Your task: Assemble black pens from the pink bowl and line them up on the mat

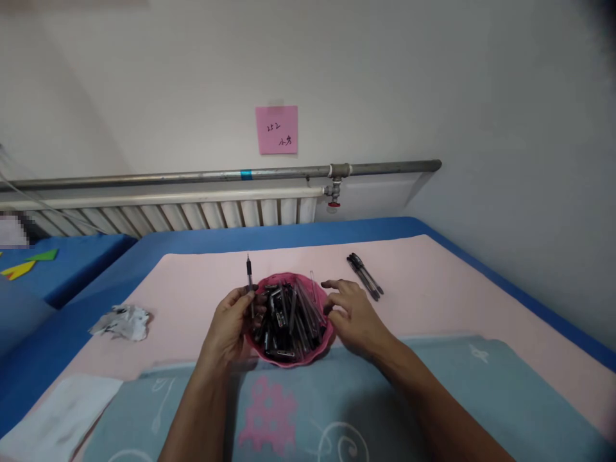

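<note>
My left hand is closed around an uncapped pen, held upright with its tip pointing up and its black grip showing. It is at the left rim of a pink basket. Black pen caps and clear pen barrels fill the basket in a loose heap. At the right rim is my right hand, its index finger stretched out and the other fingers bent. I see nothing in its grasp. One clear tube sticks up from the basket close to that index finger.
Several capped black pens lie together behind my right hand. Crumpled paper lies at the left, with a white sheet nearer me. A blue-grey patterned cloth covers the front. A radiator and pipe run along the wall.
</note>
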`<state>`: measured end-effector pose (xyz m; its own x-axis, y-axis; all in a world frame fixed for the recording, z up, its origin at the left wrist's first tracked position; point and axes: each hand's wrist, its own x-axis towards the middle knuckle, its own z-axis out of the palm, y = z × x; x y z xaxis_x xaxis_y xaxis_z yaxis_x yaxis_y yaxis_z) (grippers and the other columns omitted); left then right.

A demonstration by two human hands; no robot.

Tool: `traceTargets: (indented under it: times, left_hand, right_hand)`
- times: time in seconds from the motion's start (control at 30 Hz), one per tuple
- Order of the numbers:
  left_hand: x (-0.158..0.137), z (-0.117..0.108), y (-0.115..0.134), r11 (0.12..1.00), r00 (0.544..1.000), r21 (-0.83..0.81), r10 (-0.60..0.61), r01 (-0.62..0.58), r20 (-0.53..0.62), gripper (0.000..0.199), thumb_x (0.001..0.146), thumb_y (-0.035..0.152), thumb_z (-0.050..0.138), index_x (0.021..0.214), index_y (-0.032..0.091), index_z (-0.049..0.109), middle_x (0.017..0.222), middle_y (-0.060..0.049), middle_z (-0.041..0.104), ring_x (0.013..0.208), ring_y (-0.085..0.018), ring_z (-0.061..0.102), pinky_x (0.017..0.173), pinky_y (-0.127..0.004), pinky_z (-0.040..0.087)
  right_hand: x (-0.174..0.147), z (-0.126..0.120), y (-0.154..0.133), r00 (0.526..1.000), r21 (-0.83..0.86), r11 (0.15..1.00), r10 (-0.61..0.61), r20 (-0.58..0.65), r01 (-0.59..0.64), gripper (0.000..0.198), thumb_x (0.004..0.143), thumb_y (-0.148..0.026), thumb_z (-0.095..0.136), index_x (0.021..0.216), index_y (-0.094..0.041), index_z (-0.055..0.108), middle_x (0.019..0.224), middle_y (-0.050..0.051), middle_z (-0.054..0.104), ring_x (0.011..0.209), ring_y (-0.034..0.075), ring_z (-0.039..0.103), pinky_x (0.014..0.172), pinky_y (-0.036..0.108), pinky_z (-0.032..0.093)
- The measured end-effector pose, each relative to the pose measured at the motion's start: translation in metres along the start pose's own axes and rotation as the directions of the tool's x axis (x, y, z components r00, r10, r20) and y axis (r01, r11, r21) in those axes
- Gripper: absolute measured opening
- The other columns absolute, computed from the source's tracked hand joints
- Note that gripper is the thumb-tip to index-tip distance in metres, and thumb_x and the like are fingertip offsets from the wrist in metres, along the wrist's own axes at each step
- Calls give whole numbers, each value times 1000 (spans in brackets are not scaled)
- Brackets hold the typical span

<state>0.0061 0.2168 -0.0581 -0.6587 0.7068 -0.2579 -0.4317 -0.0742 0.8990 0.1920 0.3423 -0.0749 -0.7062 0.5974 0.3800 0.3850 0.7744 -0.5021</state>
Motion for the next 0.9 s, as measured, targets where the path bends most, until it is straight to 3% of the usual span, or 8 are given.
traceTargets:
  times: [0.17, 0.43, 0.5, 0.6, 0.7, 0.8, 0.9]
  left_hand:
    - [-1, 0, 0, 1000, 1000, 9, 1, -1, 10, 13, 67, 17, 66, 78, 14, 58, 63, -2, 65, 50, -10, 57, 42, -18, 42]
    - [0, 0, -2, 1000, 1000, 8, 14, -14, 11, 15, 63, 20, 69, 71, 15, 57, 60, 0, 63, 49, -10, 57, 41, -17, 39]
    - [-1, 0, -2, 1000, 1000, 9, 13, -13, 11, 15, 63, 20, 69, 72, 15, 57, 61, -1, 64, 50, -10, 57, 41, -17, 39]
    - [-1, 1, -1, 1000, 1000, 4, 11, -11, 13, 15, 63, 20, 69, 72, 15, 58, 61, -1, 64, 49, -10, 56, 41, -17, 39]
    - [-1, 2, -1, 1000, 1000, -7, 10, -10, 14, 15, 63, 21, 69, 71, 15, 57, 60, -1, 63, 48, -10, 55, 40, -17, 38]
    - [0, 1, -2, 1000, 1000, -21, 7, -7, 17, 16, 64, 21, 69, 73, 14, 58, 60, 0, 62, 47, -9, 54, 41, -17, 38]
    - [1, -1, -2, 999, 1000, -38, 0, 0, 7, 17, 65, 20, 68, 77, 14, 59, 60, 0, 63, 47, -9, 54, 42, -18, 40]
  right_hand:
    - [-2, -7, -9, 985, -237, 970, -18, 172, 59, 18, 67, -12, 51, 71, -18, 68, 123, 9, 57, 115, 32, 40, 91, 48, 31]
    - [-4, 4, -14, 973, -300, 952, 16, 231, 55, 23, 70, -18, 56, 87, -20, 71, 129, 11, 53, 115, 35, 39, 89, 50, 33]
    - [-4, 6, -12, 977, -297, 954, 28, 209, 37, 23, 69, -16, 56, 86, -19, 70, 128, 11, 53, 113, 35, 41, 88, 49, 34]
    - [-3, 8, -11, 997, -275, 961, 18, 77, 4, 22, 70, -10, 53, 84, -17, 69, 126, 12, 53, 112, 33, 42, 87, 47, 36]
    - [-2, 8, -17, 997, -161, 984, -75, -17, 71, 22, 72, -8, 51, 82, -19, 67, 124, 11, 54, 111, 29, 43, 88, 46, 36]
    - [3, 10, -31, 970, -8, 975, -219, 110, 221, 22, 75, -10, 52, 85, -23, 67, 117, 6, 57, 107, 25, 47, 89, 44, 36]
    - [11, 14, -47, 907, 31, 952, -299, 297, 303, 22, 75, -12, 56, 89, -24, 68, 115, 6, 58, 104, 25, 47, 88, 43, 36]
